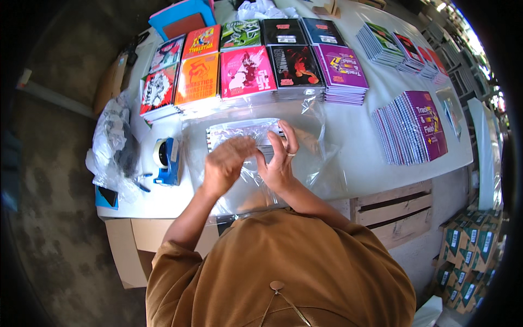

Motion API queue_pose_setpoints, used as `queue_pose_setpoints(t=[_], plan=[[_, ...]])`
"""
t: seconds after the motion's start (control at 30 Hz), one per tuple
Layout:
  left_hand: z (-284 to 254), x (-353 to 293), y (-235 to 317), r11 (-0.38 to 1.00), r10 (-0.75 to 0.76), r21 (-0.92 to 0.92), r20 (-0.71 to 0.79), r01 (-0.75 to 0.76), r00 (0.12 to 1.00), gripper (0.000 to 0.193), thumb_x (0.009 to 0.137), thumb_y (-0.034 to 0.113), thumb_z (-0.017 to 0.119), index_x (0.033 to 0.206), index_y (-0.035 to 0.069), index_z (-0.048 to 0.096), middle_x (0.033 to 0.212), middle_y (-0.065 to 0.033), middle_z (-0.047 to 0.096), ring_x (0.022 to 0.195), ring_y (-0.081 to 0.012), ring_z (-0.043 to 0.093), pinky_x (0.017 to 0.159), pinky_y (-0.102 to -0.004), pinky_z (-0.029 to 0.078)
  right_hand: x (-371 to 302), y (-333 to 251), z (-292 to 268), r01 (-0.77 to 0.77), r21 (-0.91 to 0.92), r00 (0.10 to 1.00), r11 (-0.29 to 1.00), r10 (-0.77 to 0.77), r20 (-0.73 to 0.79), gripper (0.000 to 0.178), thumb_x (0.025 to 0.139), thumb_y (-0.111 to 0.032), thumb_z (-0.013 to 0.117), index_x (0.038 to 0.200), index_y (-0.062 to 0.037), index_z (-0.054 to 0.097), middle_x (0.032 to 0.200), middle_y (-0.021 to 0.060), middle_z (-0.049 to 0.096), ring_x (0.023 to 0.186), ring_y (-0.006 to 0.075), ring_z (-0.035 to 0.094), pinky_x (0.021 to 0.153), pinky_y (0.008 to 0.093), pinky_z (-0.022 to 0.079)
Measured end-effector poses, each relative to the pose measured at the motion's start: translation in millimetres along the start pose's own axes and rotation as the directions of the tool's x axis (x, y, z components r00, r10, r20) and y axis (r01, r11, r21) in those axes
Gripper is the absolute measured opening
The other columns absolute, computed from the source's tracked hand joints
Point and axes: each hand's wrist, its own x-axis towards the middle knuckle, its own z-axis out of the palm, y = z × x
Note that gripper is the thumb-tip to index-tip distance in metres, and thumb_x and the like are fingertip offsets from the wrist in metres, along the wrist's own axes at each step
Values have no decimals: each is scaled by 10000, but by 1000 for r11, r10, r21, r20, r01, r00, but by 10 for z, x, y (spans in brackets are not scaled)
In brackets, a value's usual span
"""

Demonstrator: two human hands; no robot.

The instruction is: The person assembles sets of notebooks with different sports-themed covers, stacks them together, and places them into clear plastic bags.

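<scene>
A spiral-bound notebook (220,131) with a pale cover lies in front of me, with clear plastic film (310,158) spread around it. Over its near left part hovers my left hand (226,163), its fingers pointing right and smeared by motion. Close beside it, my right hand (279,161) is raised with its fingers bent and apart, a ring on one of them. I see nothing held in the right hand. The hands hide much of the notebook's near side, and whether either one touches the film is unclear.
Two rows of stacked notebooks (245,73) in several colours line the far side. More purple notebooks (414,128) stand at right, near smaller stacks (384,46). At left are a blue tape dispenser (170,161) and crumpled plastic (114,144). Cartons (468,250) sit below the white table (359,174).
</scene>
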Motion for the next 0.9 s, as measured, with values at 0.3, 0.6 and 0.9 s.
queue_pose_setpoints(t=[0.3,0.6,0.9], plan=[[-672,-1039,-421,835,-395,170,-475,523,786,194,761,-62,622,928,36,614,929,-125,650,757,-243,597,670,-301,459,-68,241,-219,301,-208,894,931,-199,401,152,645,26,658,737,-94,643,1006,33,653,988,216,585,839,340,450],[-1573,-1652,-1523,50,-934,35,356,998,34,328,826,402,561,978,137,681,844,21,592,641,-110,395,534,-257,331,-26,184,-174,317,-219,888,923,-208,409,163,649,27,723,670,-114,644,966,22,664,955,204,593,851,319,431],[-1534,-2646,-1102,-67,-906,-613,367,787,208,132,841,164,612,836,38,649,947,-75,648,864,-187,603,826,-350,478,-45,194,-183,338,-243,883,909,-217,416,177,656,17,753,692,-116,643,973,27,661,949,209,592,850,309,419]])
